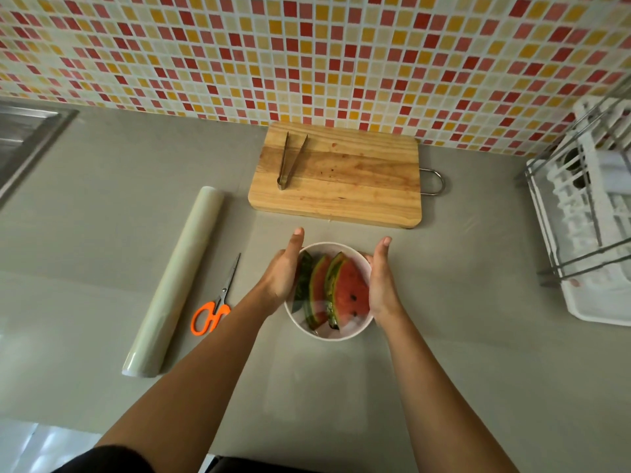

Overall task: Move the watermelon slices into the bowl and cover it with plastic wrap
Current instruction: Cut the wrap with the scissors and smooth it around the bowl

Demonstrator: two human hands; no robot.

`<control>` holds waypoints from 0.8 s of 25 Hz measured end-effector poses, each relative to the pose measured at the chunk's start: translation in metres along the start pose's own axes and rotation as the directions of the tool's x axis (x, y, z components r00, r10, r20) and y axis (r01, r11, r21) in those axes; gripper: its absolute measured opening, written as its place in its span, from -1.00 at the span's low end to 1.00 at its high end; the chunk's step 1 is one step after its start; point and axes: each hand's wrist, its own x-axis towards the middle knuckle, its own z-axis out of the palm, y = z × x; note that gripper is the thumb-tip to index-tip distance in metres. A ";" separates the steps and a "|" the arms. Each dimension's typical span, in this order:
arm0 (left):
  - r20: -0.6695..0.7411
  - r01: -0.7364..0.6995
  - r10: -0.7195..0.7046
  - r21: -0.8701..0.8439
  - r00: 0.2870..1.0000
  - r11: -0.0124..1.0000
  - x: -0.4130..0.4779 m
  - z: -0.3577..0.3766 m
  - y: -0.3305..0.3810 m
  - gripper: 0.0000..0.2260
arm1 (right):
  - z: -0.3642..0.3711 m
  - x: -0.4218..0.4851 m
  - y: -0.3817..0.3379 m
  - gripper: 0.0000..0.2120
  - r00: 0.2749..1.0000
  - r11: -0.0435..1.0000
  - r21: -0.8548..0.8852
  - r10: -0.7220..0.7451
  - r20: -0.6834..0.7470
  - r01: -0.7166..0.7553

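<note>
A white bowl (345, 336) stands on the grey counter and holds three watermelon slices (348, 291), rinds up and to the left. A glossy clear film (341, 324) seems to lie over the bowl's near part, and a faint sheet of it (317, 387) trails toward me on the counter. My left hand (283, 271) lies flat against the bowl's left rim with its fingers straight and together. On the right rim my right hand (380, 281) mirrors it. Neither hand curls around anything.
The plastic wrap roll (177, 281) lies diagonally at the left, with orange-handled scissors (213, 308) beside it. Behind the bowl sits a wooden cutting board (341, 175) bearing metal tongs (288, 158). A dish rack (587, 206) stands at the right, a sink (24, 138) far left.
</note>
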 end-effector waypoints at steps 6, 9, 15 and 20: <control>-0.202 0.094 -0.046 0.237 0.978 0.967 -0.007 0.005 0.015 0.19 | 0.000 -0.001 0.001 0.00 0.999 0.996 -0.085 0.011 -0.053 -0.015; -0.309 0.078 0.010 0.271 0.951 0.960 -0.013 0.009 0.015 0.08 | 0.001 -0.005 -0.001 0.02 0.993 0.994 -0.105 0.017 -0.118 -0.030; -0.552 -0.021 0.171 0.269 0.816 0.963 -0.015 0.001 0.001 -0.18 | 0.017 -0.023 0.002 -0.12 0.912 0.973 -0.229 -0.069 -0.403 -0.027; -0.600 -0.265 0.053 -0.271 0.798 0.925 -0.043 0.015 -0.042 -0.41 | 0.002 -0.002 0.001 -0.19 0.969 0.994 -0.033 -0.111 -0.221 0.106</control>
